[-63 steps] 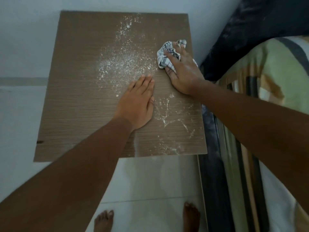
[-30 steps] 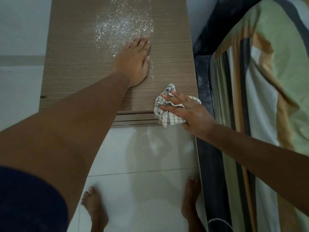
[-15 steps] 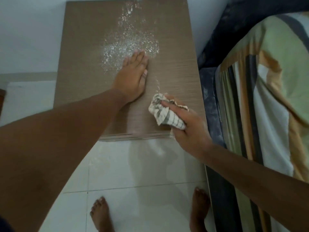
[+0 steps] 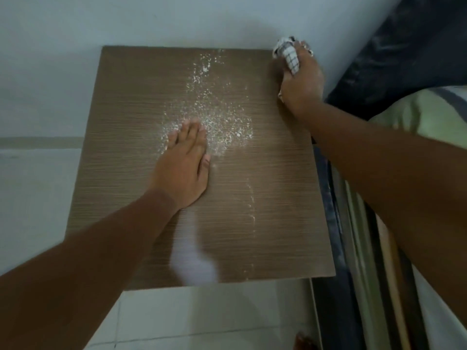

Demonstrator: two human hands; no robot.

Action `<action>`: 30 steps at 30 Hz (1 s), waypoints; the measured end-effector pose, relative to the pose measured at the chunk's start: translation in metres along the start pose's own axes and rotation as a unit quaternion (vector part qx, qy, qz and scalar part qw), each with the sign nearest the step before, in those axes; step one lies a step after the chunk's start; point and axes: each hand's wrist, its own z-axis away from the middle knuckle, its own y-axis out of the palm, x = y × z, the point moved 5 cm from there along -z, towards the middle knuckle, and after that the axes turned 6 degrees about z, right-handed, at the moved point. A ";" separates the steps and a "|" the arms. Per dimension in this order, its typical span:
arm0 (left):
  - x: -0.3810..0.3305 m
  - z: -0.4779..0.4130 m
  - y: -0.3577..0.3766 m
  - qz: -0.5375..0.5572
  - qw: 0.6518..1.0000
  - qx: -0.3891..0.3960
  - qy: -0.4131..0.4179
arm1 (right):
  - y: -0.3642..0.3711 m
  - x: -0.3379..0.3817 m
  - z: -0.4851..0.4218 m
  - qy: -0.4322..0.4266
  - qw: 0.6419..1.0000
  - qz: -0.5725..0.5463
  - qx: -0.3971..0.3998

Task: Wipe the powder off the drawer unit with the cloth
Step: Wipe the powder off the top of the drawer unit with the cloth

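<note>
While my left hand (image 4: 183, 160) lies flat mid-frame on unit (image 4: 126, 147), fingers straight, pressed together, tips in powder (image 4: 217, 114), my right hand (image 4: 300, 82) grips bunched cloth (image 4: 288, 55) at unit's upper right corner, fingers curled round it. Powder patch sits upper centre of top; thin trail runs toward lower edge. Bedding (image 4: 417, 109) at right of frame.

Left hand (image 4: 185, 160) flat, palm down, fingers straight and together, arm extended. Right hand (image 4: 302, 82) far right, fingers curled round cloth (image 4: 290, 58).
</note>
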 end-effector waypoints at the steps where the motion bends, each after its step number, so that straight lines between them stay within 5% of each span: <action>1: 0.000 -0.001 0.001 -0.005 1.000 0.002 0.001 | 0.012 0.000 -0.013 0.009 0.998 0.045 0.040; 6: 0.004 -0.001 0.004 -0.012 1.000 -0.007 0.007 | 0.060 0.018 -0.033 -0.027 0.959 0.235 0.156; 16: 0.003 -0.002 0.002 -0.025 1.000 0.009 0.008 | 0.076 0.045 0.014 -0.246 0.921 0.220 0.209; 30: 0.000 -0.003 -0.003 -0.015 1.000 0.014 -0.011 | 0.045 0.027 0.128 -0.299 0.905 0.206 0.220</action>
